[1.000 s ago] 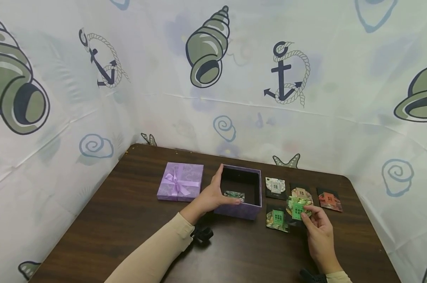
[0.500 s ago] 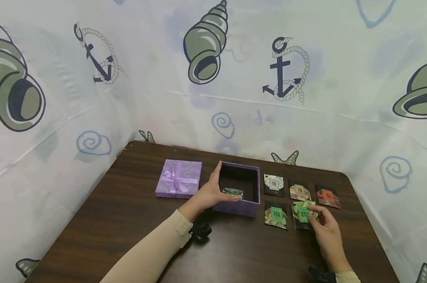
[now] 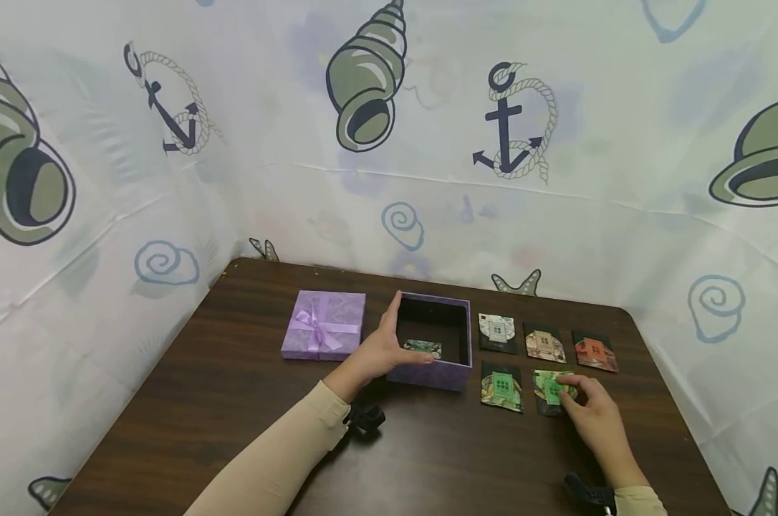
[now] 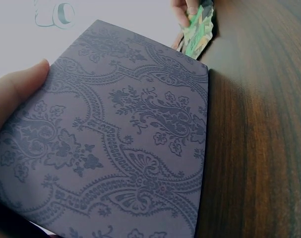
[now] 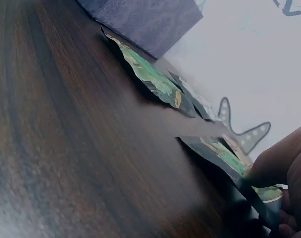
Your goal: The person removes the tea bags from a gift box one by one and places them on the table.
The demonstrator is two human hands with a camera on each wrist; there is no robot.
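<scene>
My left hand [image 3: 377, 352] grips the near left corner of an open purple gift box [image 3: 430, 375], thumb along the near rim and fingers at the left side. In the left wrist view its thumb [image 4: 24, 85] lies over the rim of the patterned box wall [image 4: 120, 124]. Inside the box is a dark, green-printed packet [image 3: 424, 347]. With thumb and fingers my right hand [image 3: 600, 419] pinches the right edge of a black sachet with a green label [image 3: 547, 388], low at the tabletop. The right wrist view shows the thumb on top of this sachet [image 5: 222, 158].
Left of the box sits its purple lid [image 3: 327, 326] with a ribbon bow. Another green-label sachet [image 3: 501, 387] lies between box and right hand. Behind are a white sachet [image 3: 497, 332], a beige one [image 3: 545, 344] and a red one [image 3: 595, 351]. A patterned curtain backs the table.
My right hand has carried the green-label sachet slightly right and lowered it to the table in front of the beige one. The left hand has stayed on the box.
</scene>
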